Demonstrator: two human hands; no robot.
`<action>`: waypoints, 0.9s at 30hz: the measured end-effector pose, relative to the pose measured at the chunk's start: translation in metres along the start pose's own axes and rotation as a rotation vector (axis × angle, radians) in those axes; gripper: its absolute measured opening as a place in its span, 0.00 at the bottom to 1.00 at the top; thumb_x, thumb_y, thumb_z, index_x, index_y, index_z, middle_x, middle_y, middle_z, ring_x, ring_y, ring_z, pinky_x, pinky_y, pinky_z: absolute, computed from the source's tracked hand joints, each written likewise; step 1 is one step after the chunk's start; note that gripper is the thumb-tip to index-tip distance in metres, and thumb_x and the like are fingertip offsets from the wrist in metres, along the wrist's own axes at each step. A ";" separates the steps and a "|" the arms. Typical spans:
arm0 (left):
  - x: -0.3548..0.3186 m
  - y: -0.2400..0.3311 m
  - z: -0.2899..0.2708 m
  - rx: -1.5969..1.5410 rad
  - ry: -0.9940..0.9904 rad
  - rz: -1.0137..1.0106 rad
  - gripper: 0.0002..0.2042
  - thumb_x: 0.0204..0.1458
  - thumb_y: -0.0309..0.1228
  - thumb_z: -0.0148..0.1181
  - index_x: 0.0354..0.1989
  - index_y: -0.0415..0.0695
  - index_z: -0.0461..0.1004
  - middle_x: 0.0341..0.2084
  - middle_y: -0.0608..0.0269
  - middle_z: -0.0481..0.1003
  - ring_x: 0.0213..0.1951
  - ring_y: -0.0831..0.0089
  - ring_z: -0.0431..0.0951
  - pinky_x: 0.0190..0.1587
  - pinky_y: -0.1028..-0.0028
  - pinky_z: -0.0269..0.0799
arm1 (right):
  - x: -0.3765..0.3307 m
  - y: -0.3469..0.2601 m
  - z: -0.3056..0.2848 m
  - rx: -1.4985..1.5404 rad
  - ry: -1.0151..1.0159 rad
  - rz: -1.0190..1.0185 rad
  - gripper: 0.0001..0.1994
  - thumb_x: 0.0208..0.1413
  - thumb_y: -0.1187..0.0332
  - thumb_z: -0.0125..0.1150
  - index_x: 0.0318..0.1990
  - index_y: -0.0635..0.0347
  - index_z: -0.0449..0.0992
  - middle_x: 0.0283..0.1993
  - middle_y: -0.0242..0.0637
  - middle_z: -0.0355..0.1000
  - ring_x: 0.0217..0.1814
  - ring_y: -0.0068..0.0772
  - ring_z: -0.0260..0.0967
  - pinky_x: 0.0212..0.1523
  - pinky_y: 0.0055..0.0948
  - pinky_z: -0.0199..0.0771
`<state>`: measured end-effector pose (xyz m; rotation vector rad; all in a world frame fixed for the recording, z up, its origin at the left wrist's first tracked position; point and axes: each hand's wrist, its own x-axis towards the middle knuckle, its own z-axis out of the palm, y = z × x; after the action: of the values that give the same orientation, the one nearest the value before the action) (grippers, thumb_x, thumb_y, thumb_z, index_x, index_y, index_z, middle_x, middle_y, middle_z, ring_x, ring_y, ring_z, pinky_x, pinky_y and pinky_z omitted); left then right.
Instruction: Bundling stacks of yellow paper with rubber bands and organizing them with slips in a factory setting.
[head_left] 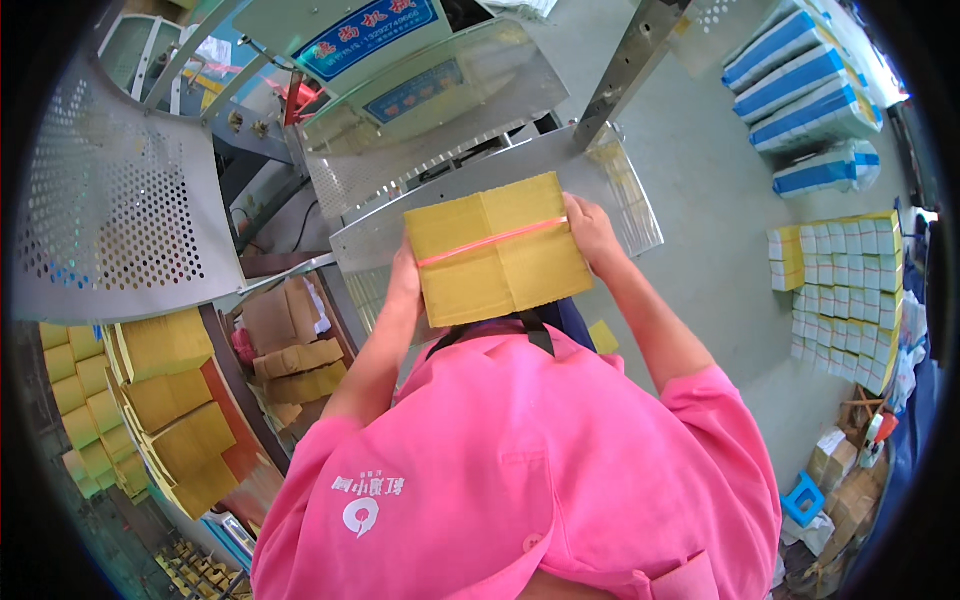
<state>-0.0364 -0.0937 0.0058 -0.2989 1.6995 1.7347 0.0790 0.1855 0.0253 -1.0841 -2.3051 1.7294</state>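
Between my two hands is a bundle of yellow paper, a rectangular stack with a pink strap running across its middle. My left hand grips its left edge, and my right hand is closed on its right edge near the far corner. The fingers are partly hidden under and behind the bundle. I hold it in front of my chest, at the near side of a metal machine table. How thick the bundle is cannot be seen from above.
Ahead stands a machine with a clear guard and an upright metal post. A perforated metal panel is at left, above yellow paper stacks. At right are strapped bundles, blue-and-white packs and a blue stool.
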 end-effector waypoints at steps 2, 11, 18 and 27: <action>0.001 0.000 0.017 -0.198 0.024 0.142 0.23 0.62 0.48 0.44 0.53 0.41 0.71 0.47 0.61 0.74 0.48 0.69 0.74 0.51 0.69 0.70 | 0.002 -0.011 -0.006 0.084 -0.055 0.075 0.19 0.65 0.60 0.45 0.53 0.64 0.73 0.47 0.39 0.75 0.52 0.30 0.69 0.55 0.28 0.65; -0.044 0.015 0.021 0.074 -0.069 0.656 0.28 0.65 0.49 0.37 0.67 0.42 0.54 0.63 0.56 0.59 0.63 0.67 0.58 0.65 0.68 0.51 | -0.035 -0.027 -0.025 0.538 -0.019 -0.366 0.19 0.66 0.66 0.39 0.59 0.65 0.68 0.56 0.36 0.69 0.60 0.26 0.63 0.61 0.26 0.58; -0.099 0.074 0.040 0.724 -0.065 1.035 0.35 0.61 0.52 0.41 0.71 0.43 0.46 0.71 0.50 0.45 0.72 0.58 0.43 0.70 0.58 0.38 | -0.054 -0.088 -0.068 0.062 0.185 -0.693 0.25 0.60 0.60 0.52 0.63 0.59 0.65 0.68 0.40 0.60 0.71 0.41 0.53 0.69 0.36 0.52; -0.103 0.080 0.078 1.545 -0.220 1.080 0.35 0.57 0.53 0.47 0.67 0.42 0.58 0.67 0.49 0.54 0.69 0.51 0.50 0.69 0.50 0.38 | -0.064 -0.095 -0.011 -0.653 -0.099 -0.921 0.30 0.52 0.57 0.62 0.62 0.54 0.64 0.69 0.39 0.57 0.72 0.44 0.51 0.69 0.48 0.48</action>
<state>0.0145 -0.0444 0.1400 1.6157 2.6013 0.3849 0.0851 0.1472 0.1336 0.1342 -2.7933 0.7136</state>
